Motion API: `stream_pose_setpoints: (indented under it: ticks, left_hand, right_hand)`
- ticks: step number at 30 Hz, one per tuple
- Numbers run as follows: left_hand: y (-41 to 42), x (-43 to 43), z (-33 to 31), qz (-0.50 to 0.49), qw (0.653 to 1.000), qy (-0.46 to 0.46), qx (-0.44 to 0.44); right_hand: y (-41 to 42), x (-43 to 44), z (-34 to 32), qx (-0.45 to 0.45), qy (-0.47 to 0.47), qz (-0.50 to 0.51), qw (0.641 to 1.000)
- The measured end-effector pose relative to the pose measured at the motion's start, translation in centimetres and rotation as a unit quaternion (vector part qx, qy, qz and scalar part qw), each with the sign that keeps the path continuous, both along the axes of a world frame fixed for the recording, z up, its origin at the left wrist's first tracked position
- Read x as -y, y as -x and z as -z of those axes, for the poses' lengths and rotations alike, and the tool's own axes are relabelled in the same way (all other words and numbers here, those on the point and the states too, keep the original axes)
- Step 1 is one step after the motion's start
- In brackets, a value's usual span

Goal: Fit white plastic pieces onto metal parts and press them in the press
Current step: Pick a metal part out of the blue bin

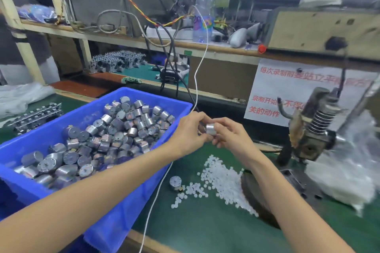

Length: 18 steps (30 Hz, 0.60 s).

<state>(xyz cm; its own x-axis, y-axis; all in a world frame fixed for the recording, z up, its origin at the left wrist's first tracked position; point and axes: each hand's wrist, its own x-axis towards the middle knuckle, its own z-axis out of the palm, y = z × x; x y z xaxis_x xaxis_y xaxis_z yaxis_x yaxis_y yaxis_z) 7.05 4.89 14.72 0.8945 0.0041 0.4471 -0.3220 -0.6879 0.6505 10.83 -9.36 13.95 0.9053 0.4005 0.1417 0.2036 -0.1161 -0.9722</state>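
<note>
At the table's near left edge stands a blue bin [115, 201], filled most of the way up with a loose heap of silver cylindrical metal parts [107, 137] lying at all angles. Just beside the bin's right wall, on the green mat [205, 226], one lone metal cylinder [175, 183] stands on end. To its right, a scatter of small white plastic pieces [223, 181] spreads across the mat, thickest toward the middle of the table. A white cord [153, 205] runs from the near edge up past the bin's right corner. Above the pieces and off the mat, both hands meet on a single metal part [211, 129]. The right hand [232, 134] has its thumb and fingers curled round the part's barrel. The left hand [189, 131] has its fingertips bunched against the part's left end, pinching there; whether a white piece sits between them cannot be told. Toward the right edge, the press [314, 129] leans with its coiled spring showing, and a crumpled clear plastic bag [347, 172] lies beside it. On the left edge, behind the bin, there is a dark rack of parts [39, 117]. Behind the press hangs a paper sign [287, 88] with red characters. On the shelf [131, 42] at the back stands a clear bottle [203, 10], upright among cables.
</note>
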Motion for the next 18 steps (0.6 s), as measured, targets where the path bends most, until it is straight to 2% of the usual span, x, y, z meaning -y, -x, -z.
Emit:
stream_pose_setpoints:
  ticks: [5,7,11,13,18]
  left_hand:
    - [-0.5,5.4,2.1,0.110,0.991,-0.064,-0.050]
    - [-0.6,6.6,3.7,0.118,0.986,-0.072,-0.094]
    - [-0.5,6.9,8.1,0.085,0.954,-0.194,-0.213]
    - [-0.1,6.6,9.9,0.069,0.938,-0.236,-0.245]
    - [0.1,6.6,11.8,0.064,0.946,-0.205,-0.241]
  right_hand:
    - [0.9,6.4,3.3,-0.082,0.021,0.009,0.996]
    - [1.4,8.2,5.0,-0.111,0.027,0.014,0.993]
    - [2.9,10.1,8.0,-0.059,0.105,0.029,0.992]
    - [3.6,10.3,8.8,-0.026,0.132,0.051,0.990]
    - [4.5,10.1,9.4,-0.034,0.105,0.065,0.992]
